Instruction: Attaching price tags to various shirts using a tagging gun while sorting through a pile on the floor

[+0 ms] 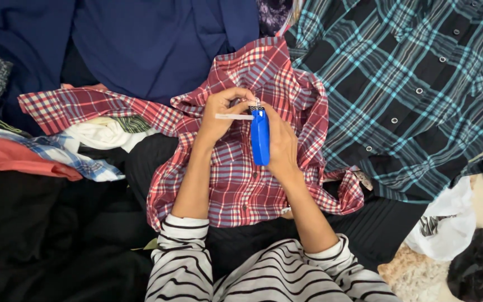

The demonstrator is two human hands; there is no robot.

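While the right hand [282, 146] gripped a blue tagging gun [260, 136], the left hand [219, 114] pinched a white strip [234, 117] over the red plaid shirt [241, 184].

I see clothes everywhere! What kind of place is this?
Probably a home floor or clothes-sorting spot: shirts lie heaped all around, like the red plaid shirt and teal plaid shirt, with shaggy rug at the corner.

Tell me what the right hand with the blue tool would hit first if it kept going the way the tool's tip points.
The right hand points the blue tool up-frame. Its tip already sits at the red plaid shirt beside the left hand's fingers, so it would probably meet that shirt's fabric first; depth is unclear.
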